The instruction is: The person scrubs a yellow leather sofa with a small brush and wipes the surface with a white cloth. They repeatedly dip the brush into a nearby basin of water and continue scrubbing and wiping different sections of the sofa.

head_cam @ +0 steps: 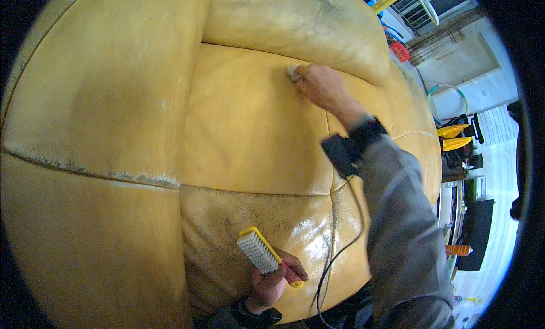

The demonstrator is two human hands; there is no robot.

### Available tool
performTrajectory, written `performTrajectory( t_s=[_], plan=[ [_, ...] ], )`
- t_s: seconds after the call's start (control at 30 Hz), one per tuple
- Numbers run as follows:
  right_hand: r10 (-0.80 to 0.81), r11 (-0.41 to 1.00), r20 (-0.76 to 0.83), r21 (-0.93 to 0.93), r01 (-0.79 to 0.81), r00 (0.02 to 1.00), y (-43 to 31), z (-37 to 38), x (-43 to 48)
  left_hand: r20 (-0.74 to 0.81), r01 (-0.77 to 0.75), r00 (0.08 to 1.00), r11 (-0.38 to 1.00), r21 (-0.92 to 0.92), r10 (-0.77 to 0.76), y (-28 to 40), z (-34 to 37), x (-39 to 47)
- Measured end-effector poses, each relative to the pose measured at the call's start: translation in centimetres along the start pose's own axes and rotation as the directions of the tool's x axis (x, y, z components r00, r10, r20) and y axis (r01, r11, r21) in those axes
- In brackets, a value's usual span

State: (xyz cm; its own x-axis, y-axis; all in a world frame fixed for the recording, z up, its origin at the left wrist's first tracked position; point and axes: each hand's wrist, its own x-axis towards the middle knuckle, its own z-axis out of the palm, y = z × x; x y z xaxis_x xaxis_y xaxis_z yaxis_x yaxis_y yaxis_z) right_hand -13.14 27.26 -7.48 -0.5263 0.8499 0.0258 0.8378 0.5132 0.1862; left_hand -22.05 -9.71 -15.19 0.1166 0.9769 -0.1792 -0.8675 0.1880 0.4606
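A tan leather sofa fills most of the view. My right hand reaches across the seat, pressing a wadded white cloth to the leather just before the back cushion. Near the bottom, my left hand grips a scrub brush by its yellow handle, white bristles turned up and to the left. The brush is over the sofa's front panel, where the leather is darkened and scuffed. Whether the brush touches the leather I cannot tell.
Bands and a small black device sit at my right wrist, a black cable trailing down from it. The armrest rises at left with a worn, peeling seam. At far right are a hoop, a red basket and an orange can.
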Motion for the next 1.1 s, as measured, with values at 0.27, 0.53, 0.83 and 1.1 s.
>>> performTrajectory(
  t_s=[0.27,0.53,0.83,1.1],
  plan=[
    [-0.276,0.933,0.335,0.319,0.167,0.901,-2.8,-2.0,-9.6,-0.053,-0.008,0.999,1.000,-0.020,0.007,-0.8,-0.2,-0.8],
    [0.163,0.955,0.282,0.197,-0.223,0.945,-2.3,-0.9,-6.8,-0.055,0.059,0.997,0.998,-0.027,-0.061,-0.7,-0.5,-0.6],
    [0.036,0.898,-0.082,0.439,0.004,0.996,-4.9,-1.3,-5.7,-0.022,0.003,1.000,0.998,-0.056,-0.004,-0.6,-0.4,-0.7],
    [-0.402,0.699,-0.019,0.640,0.320,0.916,-9.2,-3.2,-10.2,0.067,0.011,0.998,1.000,0.008,-0.011,-0.6,-1.1,-0.6]
  ],
)
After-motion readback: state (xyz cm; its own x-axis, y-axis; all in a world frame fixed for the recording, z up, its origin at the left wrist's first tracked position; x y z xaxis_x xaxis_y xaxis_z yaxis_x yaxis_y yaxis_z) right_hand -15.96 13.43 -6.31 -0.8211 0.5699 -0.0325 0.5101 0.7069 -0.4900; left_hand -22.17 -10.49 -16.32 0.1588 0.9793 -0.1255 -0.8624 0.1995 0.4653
